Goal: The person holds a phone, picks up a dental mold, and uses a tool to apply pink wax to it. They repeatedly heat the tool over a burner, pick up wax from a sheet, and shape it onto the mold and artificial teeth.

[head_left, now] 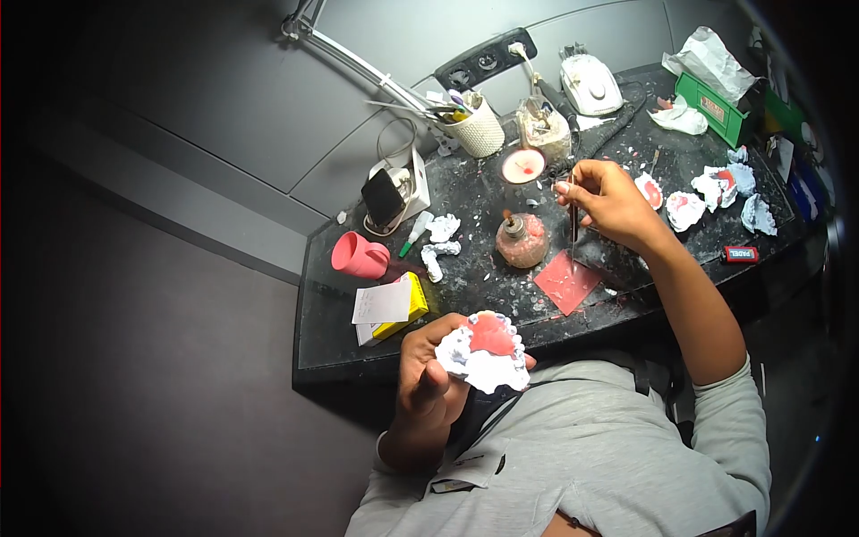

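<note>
A white plaster dental model (488, 369) with pink wax (491, 334) on its upper part rests in my left hand (428, 380), whose fingers hold it from below and the side. Over the bench my right hand (610, 204) pinches a thin dark tool (574, 215) that points down. Left of that tool stands a round glass burner (522, 240) with a small flame at its top. Beneath the tool lies a square pink wax sheet (568, 281). A round dish of pale wax with a red spot (523, 166) is just left of my right hand.
Several plaster models (685, 210) lie at the right, near a red lighter (741, 255) and a green box (711, 109). At the left are a pink mug (360, 257), a yellow box (413, 302) and a phone (383, 198). A pen cup (479, 130) stands at the back.
</note>
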Demonstrator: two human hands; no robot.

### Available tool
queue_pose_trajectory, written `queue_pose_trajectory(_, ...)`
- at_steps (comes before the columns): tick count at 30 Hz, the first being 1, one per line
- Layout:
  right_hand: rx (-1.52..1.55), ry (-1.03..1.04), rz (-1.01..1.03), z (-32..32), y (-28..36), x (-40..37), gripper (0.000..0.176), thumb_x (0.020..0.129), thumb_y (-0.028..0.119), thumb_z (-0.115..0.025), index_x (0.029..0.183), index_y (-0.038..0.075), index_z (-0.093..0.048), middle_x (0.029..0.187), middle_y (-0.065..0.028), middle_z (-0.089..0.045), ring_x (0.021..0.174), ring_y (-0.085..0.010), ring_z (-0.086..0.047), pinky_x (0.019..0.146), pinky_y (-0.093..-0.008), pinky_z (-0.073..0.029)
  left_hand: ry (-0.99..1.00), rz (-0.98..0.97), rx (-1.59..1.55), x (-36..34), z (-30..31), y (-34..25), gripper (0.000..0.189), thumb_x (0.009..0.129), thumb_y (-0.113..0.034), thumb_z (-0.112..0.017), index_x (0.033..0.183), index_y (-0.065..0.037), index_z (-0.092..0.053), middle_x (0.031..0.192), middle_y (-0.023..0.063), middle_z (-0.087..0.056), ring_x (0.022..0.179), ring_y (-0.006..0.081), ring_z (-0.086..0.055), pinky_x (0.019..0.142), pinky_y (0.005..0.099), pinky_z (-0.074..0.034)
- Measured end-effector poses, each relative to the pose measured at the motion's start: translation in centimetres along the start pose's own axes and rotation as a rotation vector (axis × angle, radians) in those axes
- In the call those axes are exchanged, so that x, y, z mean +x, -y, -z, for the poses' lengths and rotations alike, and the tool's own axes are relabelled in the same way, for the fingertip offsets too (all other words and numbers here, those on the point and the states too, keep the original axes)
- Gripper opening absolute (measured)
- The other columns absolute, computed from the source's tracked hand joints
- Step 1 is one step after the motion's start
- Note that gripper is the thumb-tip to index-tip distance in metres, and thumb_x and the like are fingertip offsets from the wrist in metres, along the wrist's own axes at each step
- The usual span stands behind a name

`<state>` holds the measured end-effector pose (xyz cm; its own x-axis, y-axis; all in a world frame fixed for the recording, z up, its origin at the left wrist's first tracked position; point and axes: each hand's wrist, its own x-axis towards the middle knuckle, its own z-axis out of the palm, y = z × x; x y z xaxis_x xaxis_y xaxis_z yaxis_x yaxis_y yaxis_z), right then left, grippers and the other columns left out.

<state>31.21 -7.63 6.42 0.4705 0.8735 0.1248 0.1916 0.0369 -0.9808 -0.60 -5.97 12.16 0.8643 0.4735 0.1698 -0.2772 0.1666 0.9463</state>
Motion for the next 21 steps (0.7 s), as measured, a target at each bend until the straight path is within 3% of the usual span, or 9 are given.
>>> queue_pose_trajectory(5, 0.003, -0.021, 0.001, 0.1, 0.0, 0.0, 0.028, 0.096, 0.022, -0.071, 0.081, 0.001, -0.061, 0.071, -0.0024, -0.066, 0.054, -0.0065, -0.053, 0.048, -0.0264, -0.042, 0.005, -0.007, -0.034, 0.2, 0.6, 0.6, 0.095, 0.088, -0.064, -0.067, 0.139, 0.012, -0.041, 0.12, 0.0312, -0.062, 0.102, 0.0523, -0.067, 0.073, 0.0613, -0.061)
queue_pose_trajectory(8, -0.014, -0.028, 0.007, 0.1, 0.0, 0.0, 0.029, 0.096, 0.023, -0.071, 0.08, 0.001, -0.061, 0.068, -0.0012, -0.063, 0.055, -0.0066, -0.053, 0.048, -0.0266, -0.042, 0.028, -0.056, 0.004, 1.1, 1.2, 1.2, 0.089, 0.094, -0.063, -0.058, 0.141, 0.01, -0.04, 0.119, 0.0292, -0.063, 0.102, 0.0499, -0.068, 0.073, 0.0589, -0.06)
queue_pose_trajectory(11, -0.015, -0.031, 0.007, 0.0, -0.2, 0.1, 0.03, 0.096, 0.024, -0.072, 0.08, 0.001, -0.061, 0.067, -0.001, -0.061, 0.055, -0.0068, -0.052, 0.048, -0.0271, -0.042, -0.026, -0.037, -0.169, 3.5, 3.4, 2.1, 0.08, 0.102, -0.062, -0.039, 0.139, 0.008, -0.045, 0.118, 0.0265, -0.065, 0.097, 0.0447, -0.069, 0.071, 0.052, -0.058)
queue_pose_trajectory(14, -0.049, -0.033, 0.03, 0.2, -0.2, 0.0, 0.031, 0.096, 0.024, -0.072, 0.079, 0.001, -0.061, 0.067, -0.0012, -0.061, 0.054, -0.0073, -0.052, 0.048, -0.028, -0.042, -0.238, -0.035, -0.12, 6.7, 5.7, 2.0, 0.066, 0.104, -0.052, -0.042, 0.128, 0.007, -0.057, 0.116, 0.026, -0.067, 0.092, 0.0395, -0.071, 0.068, 0.0465, -0.058)
queue_pose_trajectory(16, -0.057, -0.034, 0.028, 0.2, -0.1, 0.0, 0.031, 0.096, 0.024, -0.072, 0.079, 0.0, -0.061, 0.066, -0.0013, -0.06, 0.054, -0.0074, -0.051, 0.048, -0.0283, -0.041, -0.285, -0.014, -0.164, 8.6, 8.3, 2.2, 0.06, 0.104, -0.047, -0.043, 0.128, 0.006, -0.057, 0.116, 0.0258, -0.068, 0.089, 0.0375, -0.071, 0.064, 0.043, -0.057)
queue_pose_trajectory(21, -0.049, -0.031, 0.009, 0.3, -0.5, 0.3, 0.031, 0.096, 0.024, -0.072, 0.079, 0.0, -0.061, 0.063, -0.0008, -0.059, 0.052, -0.0072, -0.049, 0.047, -0.0283, -0.039, -0.258, 0.031, -0.183, 12.0, 12.8, 3.4, 0.057, 0.102, -0.047, -0.043, 0.126, 0.002, -0.06, 0.12, 0.0238, -0.067, 0.084, 0.0323, -0.069, 0.063, 0.0389, -0.053)
